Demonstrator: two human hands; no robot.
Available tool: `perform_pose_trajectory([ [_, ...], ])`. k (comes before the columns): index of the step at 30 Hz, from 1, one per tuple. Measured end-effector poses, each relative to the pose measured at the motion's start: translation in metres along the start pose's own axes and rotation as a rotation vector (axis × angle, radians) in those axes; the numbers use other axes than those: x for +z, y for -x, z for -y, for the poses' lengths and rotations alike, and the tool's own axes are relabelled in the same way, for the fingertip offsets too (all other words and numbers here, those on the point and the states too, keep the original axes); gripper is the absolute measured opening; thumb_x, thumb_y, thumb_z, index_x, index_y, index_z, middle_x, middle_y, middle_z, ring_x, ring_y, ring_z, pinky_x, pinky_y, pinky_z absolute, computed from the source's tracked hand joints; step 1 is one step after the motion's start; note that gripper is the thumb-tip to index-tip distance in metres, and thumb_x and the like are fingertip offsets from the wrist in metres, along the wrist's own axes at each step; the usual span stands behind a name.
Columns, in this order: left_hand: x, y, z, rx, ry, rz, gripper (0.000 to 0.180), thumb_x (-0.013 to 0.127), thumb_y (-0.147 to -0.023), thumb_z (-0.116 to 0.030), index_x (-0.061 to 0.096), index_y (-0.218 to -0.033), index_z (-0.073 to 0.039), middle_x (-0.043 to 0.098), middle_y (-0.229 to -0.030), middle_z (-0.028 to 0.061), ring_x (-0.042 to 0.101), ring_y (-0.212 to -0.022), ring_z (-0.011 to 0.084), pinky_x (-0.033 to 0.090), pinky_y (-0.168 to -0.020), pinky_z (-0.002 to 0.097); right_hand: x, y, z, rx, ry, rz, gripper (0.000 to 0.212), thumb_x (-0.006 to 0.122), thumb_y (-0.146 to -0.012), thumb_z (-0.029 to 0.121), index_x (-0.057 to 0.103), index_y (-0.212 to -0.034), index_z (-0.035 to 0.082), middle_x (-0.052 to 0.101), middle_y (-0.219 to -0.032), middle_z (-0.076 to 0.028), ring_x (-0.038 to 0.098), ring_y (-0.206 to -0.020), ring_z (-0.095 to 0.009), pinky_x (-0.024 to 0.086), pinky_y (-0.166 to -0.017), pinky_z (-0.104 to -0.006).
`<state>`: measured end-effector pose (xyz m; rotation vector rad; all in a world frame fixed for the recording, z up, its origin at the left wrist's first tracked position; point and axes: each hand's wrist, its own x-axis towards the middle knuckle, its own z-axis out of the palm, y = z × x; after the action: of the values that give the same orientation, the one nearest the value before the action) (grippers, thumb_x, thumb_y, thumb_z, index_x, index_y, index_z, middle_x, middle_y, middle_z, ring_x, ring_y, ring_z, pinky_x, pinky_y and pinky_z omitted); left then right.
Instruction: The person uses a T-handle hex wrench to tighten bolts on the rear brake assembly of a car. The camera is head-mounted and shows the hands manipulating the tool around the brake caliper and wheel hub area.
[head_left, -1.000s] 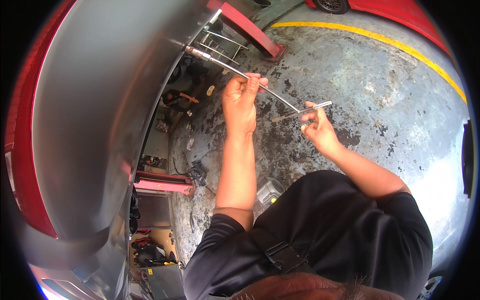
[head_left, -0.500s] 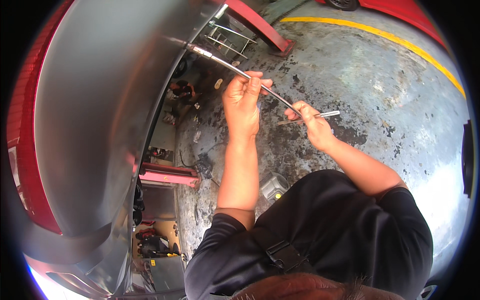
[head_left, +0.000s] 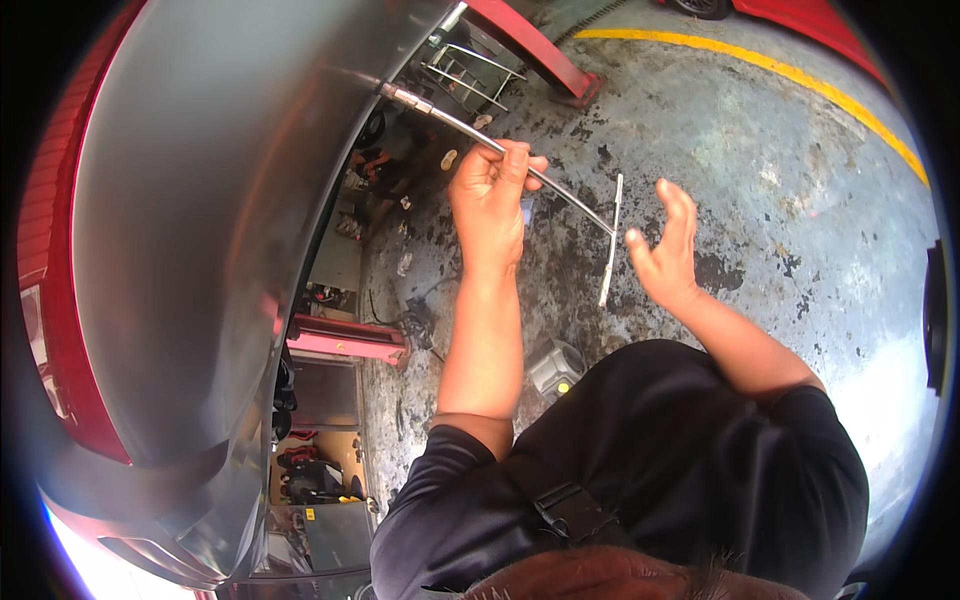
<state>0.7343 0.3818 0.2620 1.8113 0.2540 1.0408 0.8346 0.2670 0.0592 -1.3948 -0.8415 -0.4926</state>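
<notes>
A long metal T-handle wrench (head_left: 568, 199) slants from the edge of a dark grey car panel (head_left: 200, 230) down to the right. My left hand (head_left: 490, 205) is closed around its shaft near the middle, thumb on top. The wrench's thicker socket end (head_left: 408, 98) reaches the panel's edge; what it meets there is hard to make out. At the other end the crossbar (head_left: 616, 215) stands nearly upright in view. Just right of that bar, my right hand (head_left: 668, 250) is open, fingers apart and holding nothing.
The car's red tail light (head_left: 60, 330) runs along the far left. Red lift arms (head_left: 350, 340) and a red post (head_left: 540, 55) stand near the car. A grey box-shaped thing (head_left: 553, 368) sits on the worn floor (head_left: 780, 190), close to my body.
My right hand has let go of the crossbar and opened, moving a little right. The crossbar has turned from nearly level to nearly upright. My left hand stays around the shaft.
</notes>
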Motion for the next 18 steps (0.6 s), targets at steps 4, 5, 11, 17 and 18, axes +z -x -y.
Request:
perform_pose_trajectory([
  [4,0.002,-0.001,0.0,-0.009,0.037,0.003,0.019,0.075,-0.102,-0.021,0.07,-0.105,-0.003,0.075,-0.09,0.009,0.07,-0.078,0.0148,0.054,-0.073,0.027,0.005,-0.021,0.014,-0.236,0.064,0.083,0.069,0.074,-0.093,0.042,0.048,-0.152,0.015,0.058,-0.144,-0.012,0.054,-0.13,-0.036,0.024,-0.118,-0.0637],
  [5,0.004,-0.002,0.001,-0.012,0.053,0.008,0.017,0.074,-0.102,-0.019,0.069,-0.105,-0.002,0.074,-0.09,0.0078,0.072,-0.081,0.0155,0.055,-0.072,0.0266,0.013,-0.029,0.018,-0.244,0.034,0.036,0.055,0.069,-0.096,0.048,0.061,-0.14,0.016,0.067,-0.126,-0.008,0.058,-0.125,-0.034,0.02,-0.119,-0.0663],
  [11,0.002,-0.001,0.007,0.008,0.063,-0.012,0.017,0.073,-0.103,-0.019,0.069,-0.106,-0.002,0.075,-0.09,0.0082,0.073,-0.083,0.0161,0.055,-0.074,0.0282,0.028,-0.047,0.014,-0.183,-0.387,0.237,0.05,0.049,-0.108,0.052,0.067,-0.096,0.007,0.062,-0.087,-0.009,0.062,-0.093,-0.032,0.038,-0.113,-0.0554],
  [17,0.0,-0.002,0.0,0.005,0.024,0.03,0.024,0.071,-0.105,-0.024,0.071,-0.108,0.0,0.077,-0.092,0.0121,0.069,-0.078,0.0141,0.055,-0.075,0.0288,0.041,-0.023,0.028,0.511,-1.186,0.419,0.072,0.029,-0.112,0.064,0.057,-0.077,0.008,0.046,-0.068,-0.001,0.049,-0.067,-0.017,0.054,-0.094,-0.042],
  [18,0.001,-0.003,-0.003,-0.006,0.022,0.036,0.025,0.07,-0.105,-0.024,0.072,-0.109,0.0,0.077,-0.092,0.0127,0.069,-0.077,0.0137,0.055,-0.076,0.0287,0.039,-0.026,0.031,0.58,-1.29,0.416,0.071,0.029,-0.112,0.063,0.055,-0.075,0.009,0.044,-0.067,-0.001,0.048,-0.067,-0.017,0.054,-0.093,-0.0424],
])
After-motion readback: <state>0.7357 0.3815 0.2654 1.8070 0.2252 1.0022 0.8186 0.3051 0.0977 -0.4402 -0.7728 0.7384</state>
